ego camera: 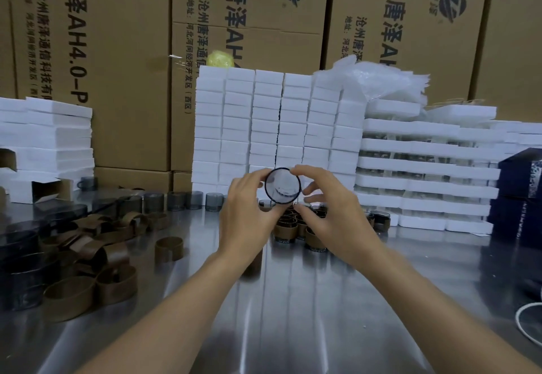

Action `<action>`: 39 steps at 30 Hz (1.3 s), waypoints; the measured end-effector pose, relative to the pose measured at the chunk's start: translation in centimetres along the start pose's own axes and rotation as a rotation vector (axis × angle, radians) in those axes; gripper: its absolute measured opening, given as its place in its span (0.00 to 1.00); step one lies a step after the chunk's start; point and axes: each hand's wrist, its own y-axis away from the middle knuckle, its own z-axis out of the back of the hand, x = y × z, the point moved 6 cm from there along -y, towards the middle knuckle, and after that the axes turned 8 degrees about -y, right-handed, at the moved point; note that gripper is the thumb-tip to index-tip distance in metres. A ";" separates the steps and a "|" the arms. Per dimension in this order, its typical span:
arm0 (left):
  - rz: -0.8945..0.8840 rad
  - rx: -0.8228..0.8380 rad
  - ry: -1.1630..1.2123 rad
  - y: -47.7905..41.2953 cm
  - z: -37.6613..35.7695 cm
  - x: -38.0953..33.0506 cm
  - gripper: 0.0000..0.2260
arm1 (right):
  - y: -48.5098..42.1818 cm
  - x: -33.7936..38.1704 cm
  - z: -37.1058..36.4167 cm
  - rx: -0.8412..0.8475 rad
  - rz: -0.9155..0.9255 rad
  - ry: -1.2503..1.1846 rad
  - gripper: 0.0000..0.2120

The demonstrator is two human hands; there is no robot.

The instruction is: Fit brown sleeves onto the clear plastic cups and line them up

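Note:
I hold a clear, dark-rimmed plastic cup [282,185] up in front of me, its round end facing the camera. My left hand [247,209] grips its left side and my right hand [328,209] pinches its right rim with thumb and fingers. Below the hands stands a cluster of cups with brown sleeves [293,225] on the steel table [293,315]. Loose brown sleeves [96,244] lie in a heap at the left, one standing apart [169,249]. Bare smoky cups [184,200] stand in a row behind the heap.
White foam boxes [278,127] are stacked behind the hands, with more stacks [425,168] at the right and at the far left [47,139]. Tall cardboard cartons [117,51] form the back wall. Dark blue boxes [519,192] stand at the right edge.

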 end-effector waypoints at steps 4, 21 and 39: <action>-0.014 -0.056 -0.108 -0.3 0.9 0.4 0.27 | 0.5 -0.2 -1.1 0.089 -0.096 -0.071 0.37; -0.009 -0.107 -0.170 -0.4 1.4 0.4 0.28 | 0.8 0.1 -2.0 0.144 -0.038 -0.093 0.41; 0.255 0.100 0.372 -0.6 0.0 -0.5 0.20 | 0.7 0.4 -1.0 -0.006 -0.082 -0.101 0.34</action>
